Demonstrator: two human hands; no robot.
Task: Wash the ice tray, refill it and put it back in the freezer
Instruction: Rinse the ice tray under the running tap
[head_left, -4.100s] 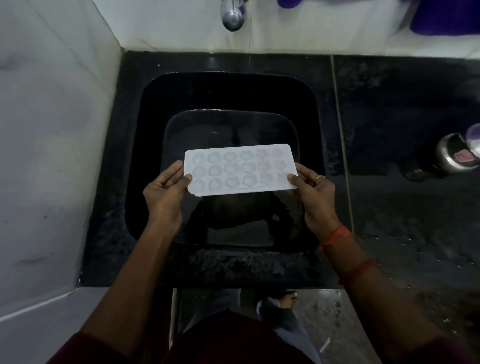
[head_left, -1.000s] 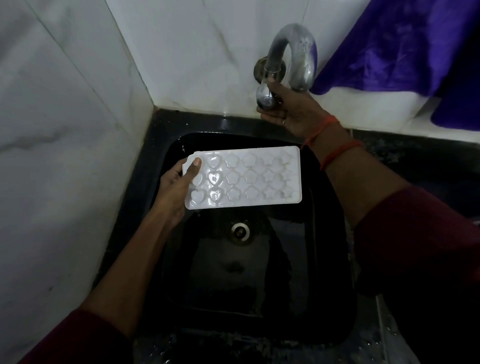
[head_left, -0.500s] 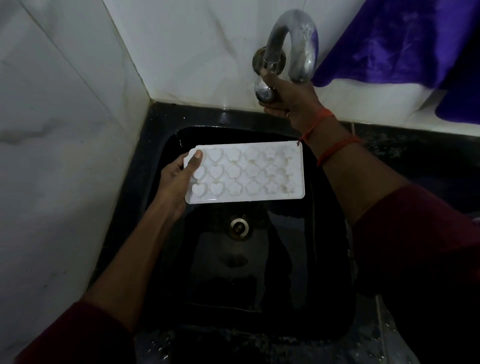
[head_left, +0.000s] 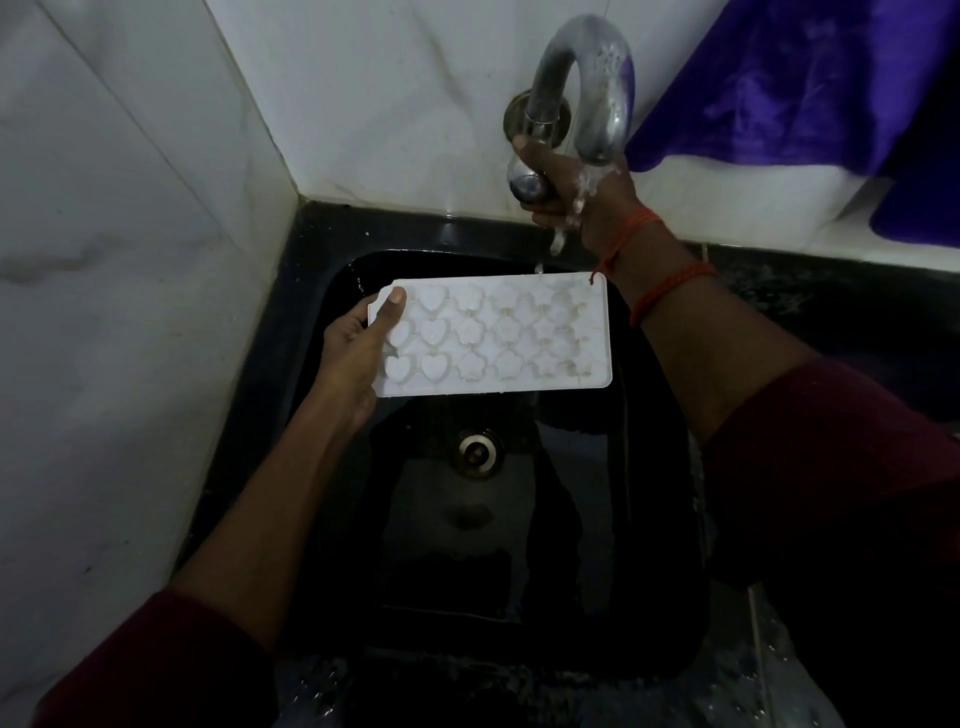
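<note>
A white ice tray (head_left: 498, 335) with heart, flower and star cavities is held level over the black sink (head_left: 649, 519). My left hand (head_left: 358, 348) grips its left end, thumb on top. My right hand (head_left: 576, 195) is curled round the handle of the curved chrome tap (head_left: 597, 83) on the back wall. Water runs from the spout over my right hand and falls toward the tray's far edge.
The sink's drain (head_left: 475, 451) lies below the tray. White marble walls close the left side and the back. A purple cloth (head_left: 810, 78) hangs at the upper right. The dark wet counter (head_left: 831, 312) runs to the right.
Earlier both hands held the tray; the right hand then went to the tap handle. Within the last half second water has begun to flow over the right hand. The tray stays almost still.
</note>
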